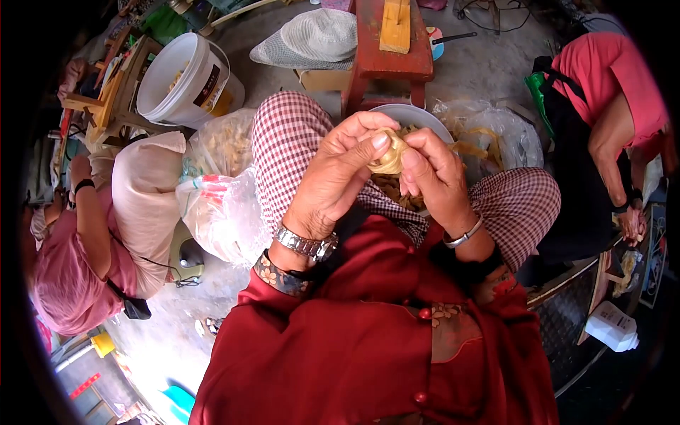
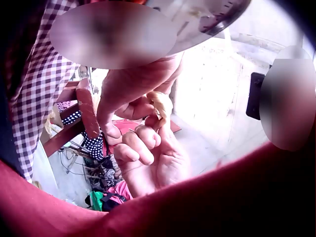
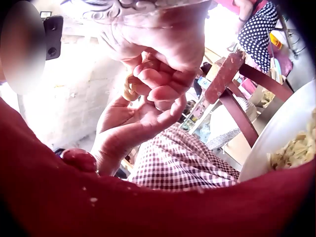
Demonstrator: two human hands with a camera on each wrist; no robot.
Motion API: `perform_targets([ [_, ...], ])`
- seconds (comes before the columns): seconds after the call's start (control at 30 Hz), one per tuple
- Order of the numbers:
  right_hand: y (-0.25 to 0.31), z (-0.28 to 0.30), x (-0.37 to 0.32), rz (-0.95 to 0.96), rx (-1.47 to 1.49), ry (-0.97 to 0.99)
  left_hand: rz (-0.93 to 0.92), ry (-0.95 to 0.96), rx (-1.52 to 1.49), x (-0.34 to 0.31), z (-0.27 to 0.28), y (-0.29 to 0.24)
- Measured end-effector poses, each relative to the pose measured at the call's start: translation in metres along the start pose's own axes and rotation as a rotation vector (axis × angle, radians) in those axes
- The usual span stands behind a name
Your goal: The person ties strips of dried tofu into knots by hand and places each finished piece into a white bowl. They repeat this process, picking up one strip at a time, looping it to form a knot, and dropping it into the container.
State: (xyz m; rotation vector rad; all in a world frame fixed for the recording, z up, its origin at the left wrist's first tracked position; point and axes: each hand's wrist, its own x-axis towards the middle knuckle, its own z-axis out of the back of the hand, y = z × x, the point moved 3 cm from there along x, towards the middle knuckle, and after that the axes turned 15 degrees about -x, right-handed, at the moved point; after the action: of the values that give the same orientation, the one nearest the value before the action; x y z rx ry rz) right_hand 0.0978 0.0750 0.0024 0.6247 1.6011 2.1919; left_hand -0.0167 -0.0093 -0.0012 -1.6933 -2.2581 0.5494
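Note:
Both hands meet in front of the chest over the lap and hold a small pale yellow bundle of wound strips (image 1: pixel 387 153). My left hand (image 1: pixel 331 166), with a metal watch at its wrist, pinches the bundle from the left, thumb along its top. From the other side my right hand (image 1: pixel 440 173), wearing a bangle, grips it between thumb and fingers. In the left wrist view the bundle (image 2: pixel 162 106) shows between the fingertips of both hands. Below the hands, a white basin (image 3: pixel 266 133) holds more yellowish-brown strips, partly hidden in the head view.
A red stool (image 1: pixel 389 67) with a wooden block on it stands ahead, beside a pale hat (image 1: pixel 312 39). Clear plastic bags (image 1: pixel 223 212) and a white bucket (image 1: pixel 166 88) are at the left. Another bag (image 1: pixel 510 134) lies right of the basin. People sit at both sides.

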Motion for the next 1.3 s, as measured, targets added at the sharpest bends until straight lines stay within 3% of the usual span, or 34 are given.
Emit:
perform_targets([
  [0.23, -0.002, -0.005, 0.003, 0.037, 0.213, 0.065, 0.043, 0.028, -0.136, -0.007, -0.009, -0.003],
  [0.33, -0.001, -0.006, 0.004, 0.062, 0.172, 0.073, 0.007, 0.036, -0.173, -0.004, -0.002, -0.002],
  [0.43, -0.009, -0.005, 0.002, 0.031, 0.362, 0.061, -0.046, -0.043, -0.104, -0.006, -0.011, 0.0],
  [0.53, -0.006, -0.004, 0.001, -0.01, 0.463, 0.074, -0.021, 0.09, -0.022, -0.005, -0.017, -0.001],
  [0.63, -0.018, -0.007, -0.005, -0.119, 0.569, 0.079, -0.135, 0.062, 0.385, -0.007, -0.019, -0.002],
  [0.77, -0.022, -0.007, -0.004, -0.115, 0.535, 0.086, -0.272, 0.111, 0.863, -0.005, -0.027, 0.0],
  [0.9, -0.024, -0.004, -0.005, -0.107, 0.352, 0.02, -0.237, 0.027, 0.773, -0.001, -0.021, 0.002],
  [1.0, -0.017, 0.0, -0.004, -0.094, 0.259, -0.071, 0.061, 0.044, 0.242, 0.001, -0.003, 0.015],
  [1.1, -0.018, 0.003, -0.008, -0.062, 0.228, -0.108, 0.152, 0.04, -0.005, 0.001, -0.007, 0.013],
  [1.13, -0.022, 0.007, -0.011, -0.044, 0.217, -0.084, 0.086, -0.072, -0.032, 0.003, -0.007, 0.012],
  [1.23, -0.033, 0.025, -0.023, -0.069, 0.247, -0.082, 0.057, -0.012, -0.226, 0.004, 0.004, 0.0],
  [1.3, -0.035, 0.031, -0.029, -0.072, -0.017, -0.058, 0.08, -0.014, -0.185, 0.002, 0.004, -0.001],
])
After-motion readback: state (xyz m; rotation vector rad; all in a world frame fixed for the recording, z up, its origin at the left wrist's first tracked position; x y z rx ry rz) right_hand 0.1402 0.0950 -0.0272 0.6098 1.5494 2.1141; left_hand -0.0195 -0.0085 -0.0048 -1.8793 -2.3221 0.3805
